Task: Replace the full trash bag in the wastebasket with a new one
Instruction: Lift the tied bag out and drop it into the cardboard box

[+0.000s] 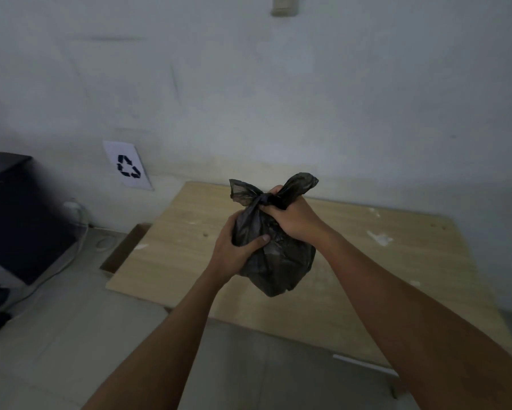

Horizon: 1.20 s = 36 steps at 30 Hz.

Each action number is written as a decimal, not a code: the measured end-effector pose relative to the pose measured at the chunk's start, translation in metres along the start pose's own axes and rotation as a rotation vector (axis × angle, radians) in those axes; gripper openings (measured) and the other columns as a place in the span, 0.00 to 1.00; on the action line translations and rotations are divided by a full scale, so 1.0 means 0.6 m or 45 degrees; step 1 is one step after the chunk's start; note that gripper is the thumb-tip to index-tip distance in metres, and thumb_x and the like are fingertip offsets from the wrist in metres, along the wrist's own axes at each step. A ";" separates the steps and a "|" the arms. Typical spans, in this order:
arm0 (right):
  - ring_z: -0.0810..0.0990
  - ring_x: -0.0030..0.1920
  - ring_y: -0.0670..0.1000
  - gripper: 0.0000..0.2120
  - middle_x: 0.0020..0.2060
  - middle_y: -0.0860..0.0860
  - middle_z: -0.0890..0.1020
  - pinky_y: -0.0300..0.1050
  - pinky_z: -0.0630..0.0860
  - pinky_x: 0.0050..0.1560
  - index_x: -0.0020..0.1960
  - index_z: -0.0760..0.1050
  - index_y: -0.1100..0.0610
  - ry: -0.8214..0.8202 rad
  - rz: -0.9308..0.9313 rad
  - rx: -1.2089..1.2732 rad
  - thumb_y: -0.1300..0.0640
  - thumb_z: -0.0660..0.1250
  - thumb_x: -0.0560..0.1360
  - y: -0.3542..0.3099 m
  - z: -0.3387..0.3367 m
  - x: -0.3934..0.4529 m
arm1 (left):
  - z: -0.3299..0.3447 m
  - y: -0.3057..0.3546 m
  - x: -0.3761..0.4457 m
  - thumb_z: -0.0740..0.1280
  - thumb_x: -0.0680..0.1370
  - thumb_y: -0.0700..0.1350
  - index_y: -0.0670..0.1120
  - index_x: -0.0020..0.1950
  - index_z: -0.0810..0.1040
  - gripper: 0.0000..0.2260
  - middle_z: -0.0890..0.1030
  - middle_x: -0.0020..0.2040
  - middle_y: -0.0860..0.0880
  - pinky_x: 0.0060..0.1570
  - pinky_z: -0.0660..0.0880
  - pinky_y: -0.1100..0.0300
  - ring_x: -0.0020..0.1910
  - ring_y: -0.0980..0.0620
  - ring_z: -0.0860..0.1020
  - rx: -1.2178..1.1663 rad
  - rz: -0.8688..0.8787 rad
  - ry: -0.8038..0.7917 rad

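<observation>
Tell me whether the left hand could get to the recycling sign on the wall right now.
Probably not at once: the left hand is clamped on the black trash bag. The recycling sign stands unblocked to its left, so it would have to let go first.

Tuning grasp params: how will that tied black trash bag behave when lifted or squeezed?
Probably floppy: the trash bag bulges and creases where the left hand presses its side. Likely light for its size, since the right hand appears to carry it by the knot above the wooden board. The thin film may slip or tear under pinching.
</observation>
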State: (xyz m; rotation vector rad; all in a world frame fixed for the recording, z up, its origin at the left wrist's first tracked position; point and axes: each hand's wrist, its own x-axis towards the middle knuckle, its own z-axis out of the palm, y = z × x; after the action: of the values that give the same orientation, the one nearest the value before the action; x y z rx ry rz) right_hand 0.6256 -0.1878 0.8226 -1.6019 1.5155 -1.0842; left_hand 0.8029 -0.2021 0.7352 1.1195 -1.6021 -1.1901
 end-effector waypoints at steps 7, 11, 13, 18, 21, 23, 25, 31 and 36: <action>0.78 0.41 0.34 0.12 0.40 0.40 0.80 0.28 0.70 0.40 0.41 0.75 0.42 -0.015 0.006 0.021 0.56 0.70 0.80 -0.038 0.204 0.193 | -0.238 -0.090 0.135 0.80 0.69 0.58 0.58 0.72 0.72 0.34 0.80 0.65 0.56 0.65 0.79 0.47 0.64 0.55 0.80 0.051 -0.061 -0.019; 0.76 0.41 0.34 0.13 0.40 0.39 0.79 0.27 0.68 0.38 0.41 0.73 0.40 -0.014 0.016 -0.025 0.56 0.69 0.80 -0.074 0.314 0.287 | -0.359 -0.130 0.207 0.81 0.71 0.52 0.57 0.71 0.72 0.31 0.80 0.65 0.56 0.64 0.79 0.52 0.63 0.56 0.80 0.019 -0.075 -0.047; 0.76 0.41 0.33 0.12 0.40 0.39 0.79 0.28 0.68 0.38 0.41 0.74 0.41 0.008 0.033 -0.037 0.55 0.69 0.80 -0.087 0.367 0.332 | -0.417 -0.151 0.239 0.81 0.72 0.52 0.60 0.70 0.72 0.30 0.80 0.64 0.58 0.63 0.79 0.54 0.62 0.59 0.80 -0.004 -0.085 -0.078; 0.77 0.40 0.33 0.12 0.40 0.41 0.80 0.28 0.70 0.40 0.41 0.74 0.43 0.118 0.095 -0.032 0.56 0.70 0.79 -0.119 0.512 0.425 | -0.572 -0.214 0.325 0.81 0.72 0.51 0.55 0.72 0.70 0.32 0.79 0.62 0.59 0.56 0.77 0.64 0.59 0.64 0.78 -0.006 -0.078 -0.187; 0.78 0.39 0.30 0.12 0.39 0.40 0.80 0.26 0.69 0.39 0.41 0.74 0.42 0.193 0.139 -0.007 0.57 0.71 0.79 -0.146 0.601 0.480 | -0.669 -0.250 0.373 0.81 0.71 0.52 0.53 0.72 0.72 0.33 0.80 0.63 0.58 0.58 0.79 0.61 0.59 0.64 0.80 -0.029 -0.061 -0.258; 0.78 0.39 0.31 0.12 0.39 0.40 0.80 0.27 0.70 0.40 0.41 0.74 0.42 0.217 0.173 -0.011 0.56 0.71 0.79 -0.165 0.653 0.516 | -0.732 -0.270 0.398 0.81 0.69 0.57 0.54 0.72 0.72 0.35 0.81 0.64 0.56 0.61 0.80 0.55 0.61 0.59 0.81 -0.035 -0.080 -0.300; 0.78 0.40 0.31 0.12 0.39 0.40 0.80 0.29 0.70 0.41 0.41 0.75 0.43 0.235 0.197 -0.003 0.57 0.71 0.79 -0.182 0.704 0.553 | -0.791 -0.288 0.427 0.81 0.67 0.59 0.55 0.72 0.72 0.36 0.80 0.65 0.56 0.63 0.80 0.52 0.63 0.56 0.81 -0.031 -0.081 -0.320; 0.77 0.39 0.28 0.13 0.40 0.39 0.80 0.24 0.69 0.39 0.41 0.74 0.42 0.263 0.265 0.040 0.58 0.70 0.79 -0.192 0.839 0.666 | -0.925 -0.362 0.515 0.81 0.72 0.53 0.53 0.72 0.73 0.31 0.81 0.65 0.54 0.62 0.79 0.55 0.63 0.55 0.80 0.009 -0.093 -0.347; 0.77 0.41 0.28 0.11 0.41 0.40 0.80 0.23 0.68 0.40 0.43 0.74 0.42 0.248 0.349 0.060 0.56 0.70 0.80 -0.157 0.942 0.769 | -1.015 -0.440 0.597 0.80 0.73 0.51 0.52 0.72 0.73 0.30 0.81 0.64 0.55 0.63 0.80 0.55 0.61 0.59 0.80 0.007 -0.162 -0.400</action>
State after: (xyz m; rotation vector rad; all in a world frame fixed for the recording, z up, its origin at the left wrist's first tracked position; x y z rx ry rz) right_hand 1.1662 -0.6764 0.7201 -1.2405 1.7634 -1.1346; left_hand 1.3338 -0.7298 0.6436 1.0920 -1.7884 -1.5058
